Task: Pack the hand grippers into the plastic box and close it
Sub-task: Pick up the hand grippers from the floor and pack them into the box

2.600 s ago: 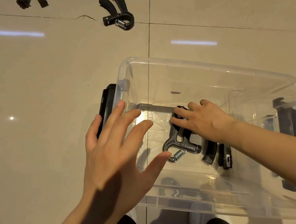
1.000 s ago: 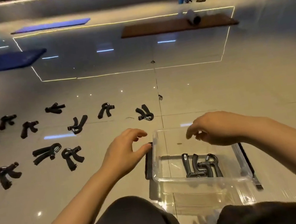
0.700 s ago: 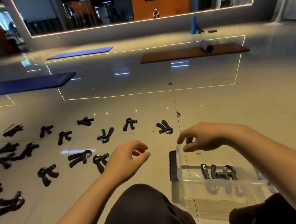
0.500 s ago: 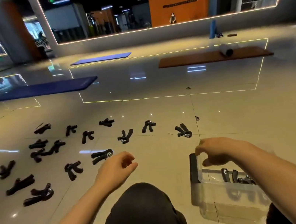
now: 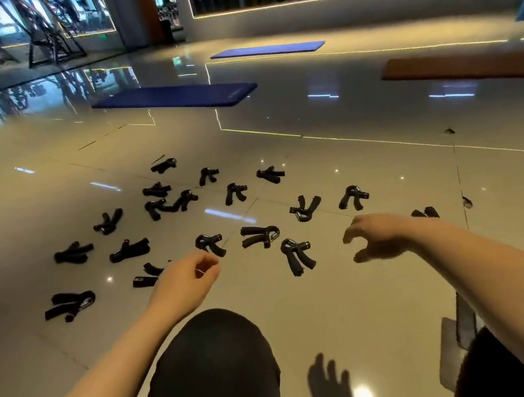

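Several black hand grippers lie scattered on the glossy floor ahead, among them one (image 5: pixel 297 255) between my hands, one (image 5: pixel 259 235) just beyond it and one (image 5: pixel 210 243) by my left fingertips. My left hand (image 5: pixel 187 279) hovers over the floor with fingers loosely curled and holds nothing. My right hand (image 5: pixel 379 235) reaches forward, fingers relaxed and empty, partly hiding a gripper (image 5: pixel 425 213). Only a corner of the clear plastic box (image 5: pixel 463 324) shows at the lower right, behind my right forearm.
My knee in dark trousers (image 5: pixel 212 371) fills the lower middle. Blue mats (image 5: pixel 175 96) and a brown mat (image 5: pixel 469 66) lie farther off. Gym machines stand at the back left. A mirrored wall runs along the back.
The view has swung up and left, away from the box. Both hands have left the box and moved out over the scattered grippers; the box has slid to the frame's lower right.
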Demonstrator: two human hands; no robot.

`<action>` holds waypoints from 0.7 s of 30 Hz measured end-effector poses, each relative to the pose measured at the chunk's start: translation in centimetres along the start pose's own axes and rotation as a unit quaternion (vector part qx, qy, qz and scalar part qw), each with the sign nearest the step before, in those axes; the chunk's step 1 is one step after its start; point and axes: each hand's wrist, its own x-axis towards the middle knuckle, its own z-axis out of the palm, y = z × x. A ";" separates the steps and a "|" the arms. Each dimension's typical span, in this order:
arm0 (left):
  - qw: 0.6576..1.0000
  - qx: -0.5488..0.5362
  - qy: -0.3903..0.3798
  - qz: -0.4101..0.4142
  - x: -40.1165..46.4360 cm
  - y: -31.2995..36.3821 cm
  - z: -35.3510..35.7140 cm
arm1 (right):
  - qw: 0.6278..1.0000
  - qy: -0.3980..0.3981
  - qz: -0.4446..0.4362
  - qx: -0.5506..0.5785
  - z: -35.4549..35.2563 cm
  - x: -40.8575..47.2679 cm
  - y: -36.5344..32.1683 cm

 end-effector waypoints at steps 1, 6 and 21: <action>1.000 -0.003 -0.002 -0.004 0.4 -0.4 -0.9 | 1.000 0.019 -0.002 -0.010 -1.5 1.1 -0.5; 1.000 0.025 -0.007 0.012 4.6 -1.0 -4.5 | 0.993 0.108 -0.028 -0.043 -3.7 5.8 -2.1; 0.992 -0.056 -0.115 0.015 24.3 -2.0 12.6 | 0.979 -0.060 -0.130 -0.142 7.6 19.6 -0.5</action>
